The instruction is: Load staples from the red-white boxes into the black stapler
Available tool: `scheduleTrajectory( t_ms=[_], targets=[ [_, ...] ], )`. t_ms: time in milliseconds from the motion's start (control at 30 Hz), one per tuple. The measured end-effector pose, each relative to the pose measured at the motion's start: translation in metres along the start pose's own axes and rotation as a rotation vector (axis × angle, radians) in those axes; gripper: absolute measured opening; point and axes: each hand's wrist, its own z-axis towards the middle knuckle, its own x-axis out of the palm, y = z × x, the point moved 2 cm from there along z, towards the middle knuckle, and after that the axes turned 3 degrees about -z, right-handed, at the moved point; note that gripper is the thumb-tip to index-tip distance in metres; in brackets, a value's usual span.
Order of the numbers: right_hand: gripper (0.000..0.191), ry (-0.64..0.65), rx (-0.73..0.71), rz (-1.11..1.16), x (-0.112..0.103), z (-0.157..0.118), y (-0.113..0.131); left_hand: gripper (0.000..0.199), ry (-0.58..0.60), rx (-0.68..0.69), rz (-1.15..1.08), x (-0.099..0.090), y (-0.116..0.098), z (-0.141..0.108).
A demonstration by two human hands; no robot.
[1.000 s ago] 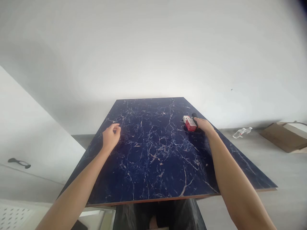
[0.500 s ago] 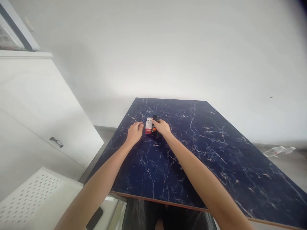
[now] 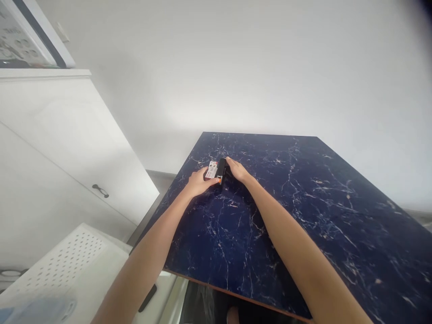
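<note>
Side by side on the dark blue marbled table lie a small white and red box and a black object with an orange mark. My left hand is closed around the lower part of the box, its thumb reaching across to the orange mark on the black object. My right hand rests along the right side of the black object, fingers stretched forward near its far end. The left fingers partly hide the box's lower end.
A white cabinet with a dark handle stands at the left. Below it is a white perforated surface, with a dark flat object beside my left forearm. A pale wall rises behind the table.
My left hand has moved right and taken hold of the box, its thumb on the black object. My right hand has let go of the top and shifted to the right side. The view has turned left.
</note>
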Motion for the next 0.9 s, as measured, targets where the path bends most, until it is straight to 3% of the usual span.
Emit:
scheduleTrajectory(
  t_ms=[100, 200, 300, 400, 500, 600, 733, 900],
  targets=[
    [0.049, -0.024, 0.068, 0.064, -0.005, 0.006, -0.005, 0.064, 0.044, 0.021, -0.046, -0.006, -0.003, -0.001],
    [0.029, -0.091, 0.088, 0.045, -0.020, 0.003, -0.014, 0.051, 0.011, 0.027, -0.056, -0.010, -0.001, -0.002],
    [0.023, -0.142, 0.104, 0.005, -0.038, -0.010, -0.027, 0.047, -0.026, 0.028, -0.122, -0.010, 0.005, -0.001],
    [0.029, -0.225, 0.098, -0.046, -0.053, -0.030, -0.036, 0.049, -0.175, 0.030, -0.194, -0.010, 0.011, 0.001],
    [0.037, -0.215, -0.088, -0.145, -0.057, -0.049, -0.037, 0.041, -0.315, -0.014, -0.251, -0.012, 0.015, 0.002],
    [0.038, -0.132, -0.264, -0.302, -0.054, -0.062, -0.033, 0.034, -0.287, -0.020, -0.327, -0.012, 0.015, 0.002],
    [0.044, -0.127, -0.286, -0.447, -0.052, -0.068, -0.027, 0.035, -0.194, -0.034, -0.460, -0.013, 0.011, 0.000],
    [0.042, -0.100, -0.331, -0.565, -0.054, -0.068, -0.023, 0.037, -0.176, -0.106, -0.691, -0.017, 0.005, -0.001]
  ],
)
